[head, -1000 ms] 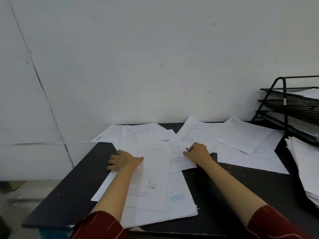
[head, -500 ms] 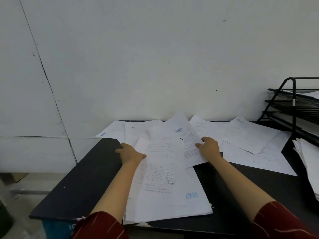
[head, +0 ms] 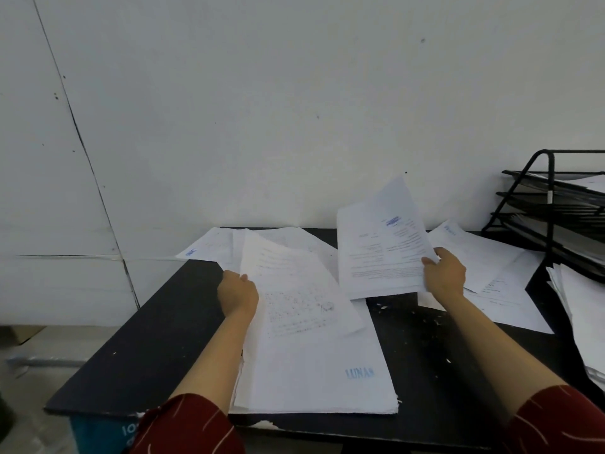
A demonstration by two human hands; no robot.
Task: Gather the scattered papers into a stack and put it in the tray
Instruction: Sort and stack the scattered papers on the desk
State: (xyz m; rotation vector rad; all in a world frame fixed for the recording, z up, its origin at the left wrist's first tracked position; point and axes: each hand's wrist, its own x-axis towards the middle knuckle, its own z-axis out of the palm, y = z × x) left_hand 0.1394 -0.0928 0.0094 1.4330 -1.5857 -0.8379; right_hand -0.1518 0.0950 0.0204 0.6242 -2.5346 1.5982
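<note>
White printed papers (head: 314, 355) stacked and scattered on the dark table; black wire tray (head: 553, 221) far right

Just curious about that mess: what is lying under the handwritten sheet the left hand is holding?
Under the white handwritten sheet held by the left hand lies a thick stack of white papers, its top sheet stamped LUNAS in blue. The lower sheets' faces are covered.

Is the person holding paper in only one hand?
No, the right hand lifts a few printed sheets off the table, and the left hand grips the edge of another sheet.
</note>
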